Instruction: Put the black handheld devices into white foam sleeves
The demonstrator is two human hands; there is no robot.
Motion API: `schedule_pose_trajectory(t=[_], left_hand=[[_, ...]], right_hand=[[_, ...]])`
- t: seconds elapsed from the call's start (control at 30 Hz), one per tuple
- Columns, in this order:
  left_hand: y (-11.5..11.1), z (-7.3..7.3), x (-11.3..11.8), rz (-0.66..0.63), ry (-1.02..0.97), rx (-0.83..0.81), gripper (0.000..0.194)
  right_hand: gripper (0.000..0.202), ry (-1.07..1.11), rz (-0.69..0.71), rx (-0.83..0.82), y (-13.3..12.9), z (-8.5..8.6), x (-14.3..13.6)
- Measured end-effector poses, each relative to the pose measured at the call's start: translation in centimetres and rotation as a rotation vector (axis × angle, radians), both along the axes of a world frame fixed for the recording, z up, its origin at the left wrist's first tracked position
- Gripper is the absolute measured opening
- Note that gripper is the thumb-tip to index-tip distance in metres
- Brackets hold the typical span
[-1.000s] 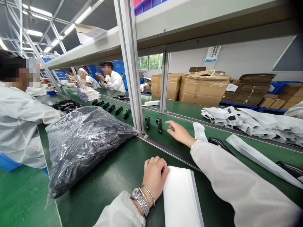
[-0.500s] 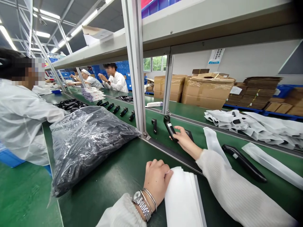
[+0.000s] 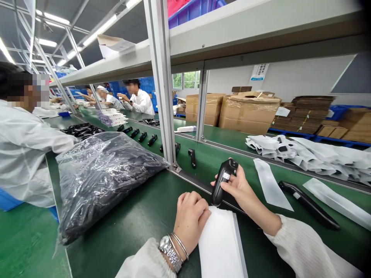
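Observation:
My right hand [image 3: 239, 189] grips a black handheld device [image 3: 222, 183] with an angled head and a small white label. The device is tilted above the top end of a stack of white sleeves [image 3: 222, 243], its lower end close to them. My left hand [image 3: 191, 218] is closed, thumb and fingers pinching the top edge of the sleeves; how many layers it holds is hidden. To the right, another black device [image 3: 310, 204] lies between two single white sleeves [image 3: 272, 185]. A smaller black device [image 3: 191, 158] stands on the green belt.
A clear plastic bag of dark items [image 3: 107, 181] fills the left of the bench. A metal post [image 3: 160, 85] rises mid-view under a shelf [image 3: 249, 42]. Filled white sleeves [image 3: 313, 154] are heaped at right. A co-worker in white [image 3: 23, 154] sits at left.
My right hand has brought the black device back from the belt, nearer to the white sleeves and my left hand. My left hand stays at the sleeve edge. The view has shifted slightly.

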State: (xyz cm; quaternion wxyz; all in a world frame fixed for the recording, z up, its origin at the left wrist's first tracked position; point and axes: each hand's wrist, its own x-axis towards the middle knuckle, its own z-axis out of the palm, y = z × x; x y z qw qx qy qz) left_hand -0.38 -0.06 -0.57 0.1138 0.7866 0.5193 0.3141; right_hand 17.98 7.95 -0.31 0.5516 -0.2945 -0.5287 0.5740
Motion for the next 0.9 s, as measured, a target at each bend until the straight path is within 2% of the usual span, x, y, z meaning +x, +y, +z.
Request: schedule_pose_trajectory(t=[0.13, 0.2, 0.27, 0.33, 0.5, 0.63, 0.73, 0.9], left_hand=[[0.1, -0.2, -0.2, 0.087, -0.009, -0.026, 0.007], [0.2, -0.4, -0.4, 0.164, 0.005, -0.062, 0.014], [0.4, -0.5, -0.6, 0.197, 0.044, -0.102, 0.012], [0.6, -0.6, -0.7, 0.174, 0.076, -0.126, 0.010], [0.6, -0.2, -0.6, 0.084, 0.079, -0.094, 0.027], [0.3, 0.2, -0.3, 0.015, 0.018, -0.067, 0.016], [0.0, 0.4, -0.1, -0.035, -0.018, -0.046, 0.013], [-0.2, 0.6, 0.0, -0.037, -0.136, -0.029, 0.011]], right_hand=[[0.085, -0.014, -0.024, -0.009, 0.1, -0.1, 0.1], [0.081, -0.029, -0.016, -0.019, 0.0, 0.0, 0.2], [0.078, -0.041, -0.006, -0.031, -0.1, 0.1, 0.2], [0.078, -0.045, -0.009, -0.040, -0.2, 0.2, 0.2], [0.079, -0.022, -0.068, -0.028, -0.2, 0.5, 0.2], [0.077, 0.001, -0.096, -0.025, -0.4, 0.9, 0.2], [0.084, 0.010, -0.089, -0.034, -0.6, 0.9, 0.0], [0.093, -0.012, 0.004, -0.056, -1.3, 0.3, -0.8]])
